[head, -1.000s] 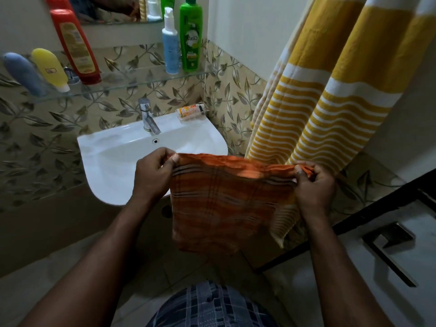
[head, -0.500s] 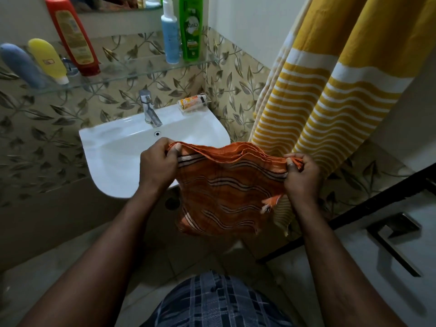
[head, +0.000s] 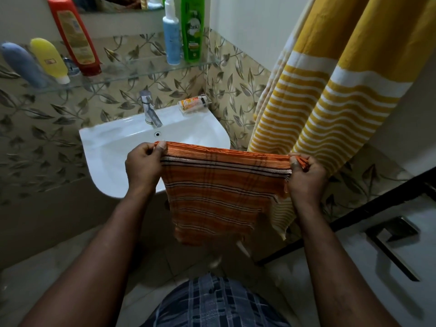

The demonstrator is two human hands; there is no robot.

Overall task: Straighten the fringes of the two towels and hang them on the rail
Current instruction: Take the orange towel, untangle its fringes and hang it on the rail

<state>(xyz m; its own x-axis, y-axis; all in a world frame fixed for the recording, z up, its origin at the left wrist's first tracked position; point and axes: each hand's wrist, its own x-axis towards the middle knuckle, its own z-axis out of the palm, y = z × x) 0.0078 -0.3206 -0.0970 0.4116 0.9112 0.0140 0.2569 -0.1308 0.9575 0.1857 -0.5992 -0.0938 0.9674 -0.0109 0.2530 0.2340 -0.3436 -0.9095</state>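
By the white basin (head: 113,147), left hand (head: 141,166) and right hand (head: 306,178) each pinch a top corner of the orange towel (head: 219,197); it looks thin and limp, best held there.

A glass shelf (head: 132,73) runs across the upper left of the frame against the leaf-patterned tiles. On it, from the left edge, are a blue-grey bottle (head: 22,64), a yellow bottle (head: 49,59) cap-down and a red bottle (head: 74,36) cap-down, close together. Towards the upper middle stand a light blue bottle (head: 171,36) and a green bottle (head: 192,29), side by side. Below, at centre, the white washbasin (head: 113,147) carries a chrome tap (head: 149,109) and, at its back right corner, a clear tray with an orange packet (head: 194,103). Pale floor tiles (head: 47,267) fill the lower left.
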